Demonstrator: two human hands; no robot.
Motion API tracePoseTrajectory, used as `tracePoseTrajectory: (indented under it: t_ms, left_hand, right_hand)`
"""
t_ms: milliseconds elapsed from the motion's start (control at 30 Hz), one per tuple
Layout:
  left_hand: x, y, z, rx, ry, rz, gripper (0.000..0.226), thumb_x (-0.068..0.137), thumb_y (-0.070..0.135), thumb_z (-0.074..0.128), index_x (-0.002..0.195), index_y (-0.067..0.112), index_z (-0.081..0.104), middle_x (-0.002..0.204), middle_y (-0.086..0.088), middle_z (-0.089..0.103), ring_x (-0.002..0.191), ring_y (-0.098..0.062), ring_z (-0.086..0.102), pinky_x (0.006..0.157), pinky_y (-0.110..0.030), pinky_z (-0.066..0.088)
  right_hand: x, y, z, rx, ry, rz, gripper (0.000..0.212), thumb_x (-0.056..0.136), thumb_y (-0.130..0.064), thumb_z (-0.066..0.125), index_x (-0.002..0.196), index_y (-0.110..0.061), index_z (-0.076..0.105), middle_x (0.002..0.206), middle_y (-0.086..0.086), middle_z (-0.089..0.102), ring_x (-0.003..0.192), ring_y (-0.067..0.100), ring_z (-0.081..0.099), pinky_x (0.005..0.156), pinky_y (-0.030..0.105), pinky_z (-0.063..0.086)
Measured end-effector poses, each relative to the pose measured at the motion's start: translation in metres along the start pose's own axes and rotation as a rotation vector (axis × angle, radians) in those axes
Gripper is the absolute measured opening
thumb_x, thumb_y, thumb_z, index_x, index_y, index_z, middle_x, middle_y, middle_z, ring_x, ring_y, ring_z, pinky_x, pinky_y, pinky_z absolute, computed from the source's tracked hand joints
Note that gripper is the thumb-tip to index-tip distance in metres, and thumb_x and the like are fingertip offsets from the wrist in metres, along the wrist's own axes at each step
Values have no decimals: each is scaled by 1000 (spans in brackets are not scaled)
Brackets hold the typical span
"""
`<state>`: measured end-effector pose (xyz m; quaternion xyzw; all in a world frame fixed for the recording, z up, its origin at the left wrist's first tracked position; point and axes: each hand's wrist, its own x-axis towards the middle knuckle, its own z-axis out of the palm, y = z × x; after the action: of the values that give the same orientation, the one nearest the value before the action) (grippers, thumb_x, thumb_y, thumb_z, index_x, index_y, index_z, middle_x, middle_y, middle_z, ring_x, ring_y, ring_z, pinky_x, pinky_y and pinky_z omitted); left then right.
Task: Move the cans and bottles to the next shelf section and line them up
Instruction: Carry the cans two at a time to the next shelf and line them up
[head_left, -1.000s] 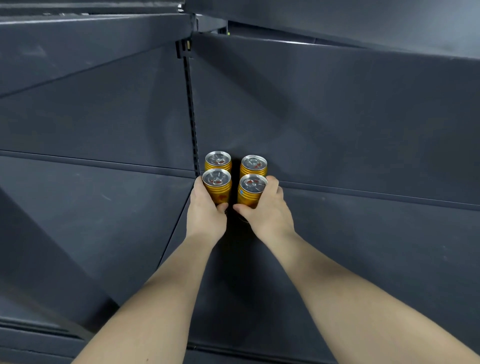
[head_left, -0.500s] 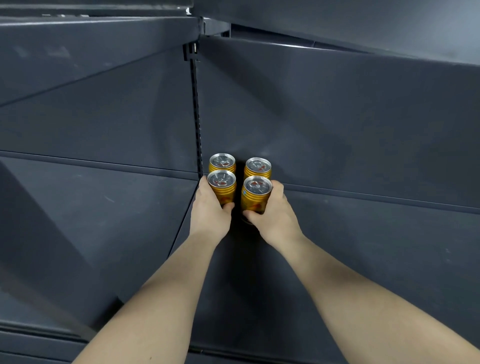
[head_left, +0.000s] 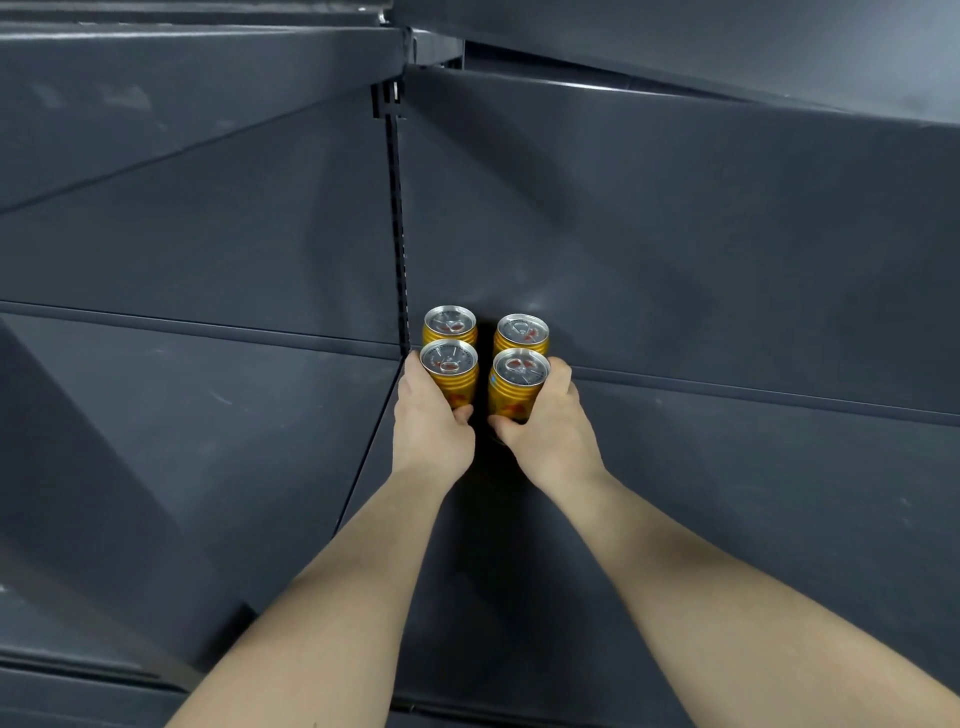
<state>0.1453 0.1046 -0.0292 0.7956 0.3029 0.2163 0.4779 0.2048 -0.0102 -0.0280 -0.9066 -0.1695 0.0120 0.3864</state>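
Several gold cans with silver tops stand upright in a tight two-by-two block at the back left corner of the right shelf section (head_left: 727, 493). My left hand (head_left: 431, 426) grips the front left can (head_left: 451, 371), thumb across its front. My right hand (head_left: 550, 421) grips the front right can (head_left: 517, 382) the same way. Behind them stand the back left can (head_left: 450, 323) and the back right can (head_left: 522, 332), close to the back panel. The lower parts of the front cans are hidden by my hands.
A slotted upright (head_left: 399, 223) and a seam divide the dark grey shelving into a left section (head_left: 197, 426) and the right one. A shelf above (head_left: 197, 57) overhangs. The shelf's front edge (head_left: 467, 709) runs along the bottom.
Both hands stay on the front cans. The view has shifted slightly, so the cans sit a little more to the right in the picture; the cans themselves show almost no movement.
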Motion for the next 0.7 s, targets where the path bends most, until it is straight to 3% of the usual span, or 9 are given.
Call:
tracePoseTrajectory:
  t_ms: [267, 467, 700]
  left_hand:
    - [0, -1, -4, -48, -42, -30, 84, 93, 1, 64, 156, 22, 13, 152, 0, 39, 140, -21, 39, 112, -39, 36]
    - [0, 1, -1, 71, -4, -15, 82, 95, 6, 63, 157, 19, 10, 157, -7, 22, 141, -26, 35, 110, -38, 38]
    - [2, -1, 1, 93, 10, -30, 85, 94, 6, 64, 158, 19, 9, 155, -6, 26, 141, -26, 35, 110, -41, 39]
  right_hand:
    - [0, -2, 4, -30, 16, 7, 87, 80, -40, 81, 144, -23, 25, 140, 5, 45, 122, 24, 55, 92, 38, 52]
    - [1, -2, 1, 12, -26, 18, 89, 80, -40, 81, 145, -26, 23, 142, 2, 45, 125, 23, 54, 96, 41, 52]
    - [0, -1, 3, -12, 11, 28, 81, 82, -40, 79, 142, -24, 27, 137, 2, 51, 119, 23, 58, 89, 36, 52]
